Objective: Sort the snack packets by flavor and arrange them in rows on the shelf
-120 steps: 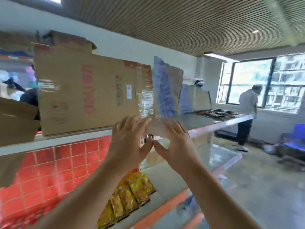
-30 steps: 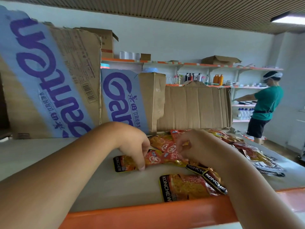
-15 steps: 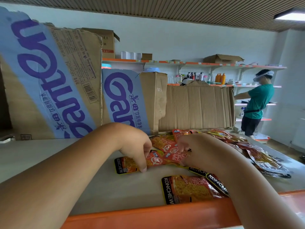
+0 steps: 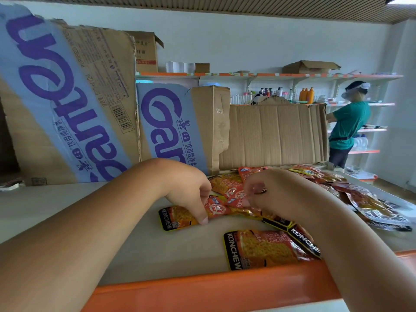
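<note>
The left hand (image 4: 189, 190) pinches an orange foil snack packet (image 4: 176, 218) on the pale shelf (image 4: 67, 210); the right hand (image 4: 276, 194) curls over red foil packets (image 4: 233, 194).

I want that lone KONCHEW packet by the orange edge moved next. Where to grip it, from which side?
Likely pinch the lone packet by its black left end, from the left: it lies flat, that end is clear, its right end under another packet.
</note>
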A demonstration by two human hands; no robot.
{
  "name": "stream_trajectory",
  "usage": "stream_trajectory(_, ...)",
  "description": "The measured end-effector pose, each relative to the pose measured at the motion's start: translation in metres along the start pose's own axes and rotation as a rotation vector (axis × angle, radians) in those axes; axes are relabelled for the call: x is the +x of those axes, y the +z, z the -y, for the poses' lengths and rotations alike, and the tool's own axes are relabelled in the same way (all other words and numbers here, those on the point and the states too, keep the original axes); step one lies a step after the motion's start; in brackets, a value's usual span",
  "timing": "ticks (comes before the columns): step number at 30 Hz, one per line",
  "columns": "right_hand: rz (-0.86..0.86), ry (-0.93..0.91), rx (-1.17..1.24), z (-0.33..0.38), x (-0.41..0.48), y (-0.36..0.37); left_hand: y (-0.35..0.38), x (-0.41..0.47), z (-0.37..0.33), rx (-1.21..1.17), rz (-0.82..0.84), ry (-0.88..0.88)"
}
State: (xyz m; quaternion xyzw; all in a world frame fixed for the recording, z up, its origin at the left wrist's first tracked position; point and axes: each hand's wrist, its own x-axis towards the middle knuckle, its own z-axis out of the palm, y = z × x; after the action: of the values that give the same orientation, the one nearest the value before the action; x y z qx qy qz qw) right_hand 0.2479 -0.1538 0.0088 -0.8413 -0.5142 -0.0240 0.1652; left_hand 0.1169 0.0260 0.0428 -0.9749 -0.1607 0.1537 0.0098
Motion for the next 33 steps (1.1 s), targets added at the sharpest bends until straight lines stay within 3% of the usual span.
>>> stream_trajectory(11,0.154,0.082,-0.197,0.027,-0.004,-0.009,0.001,-0.010,-0.009,-0.031,-0.027,0.002)
stream_trajectory(16,0.203,0.146,-0.287,0.046,-0.011,-0.020,0.012,-0.032,0.006,-0.083,-0.175,0.028)
stream_trajectory(19,0.118,0.162,-0.247,0.057,-0.013,-0.017,0.023,-0.052,0.019,-0.104,-0.295,0.063)
stream_trajectory(22,-0.087,0.157,-0.132,0.071,-0.020,-0.012,0.034,-0.080,0.043,-0.145,-0.487,0.088)
stream_trajectory(28,-0.369,-0.101,0.027,0.148,-0.026,-0.001,0.060,-0.161,0.110,-0.136,-0.926,0.061)
stream_trajectory(33,-0.449,-0.328,0.154,0.259,-0.029,0.023,0.099,-0.257,0.173,-0.142,-1.116,-0.088)
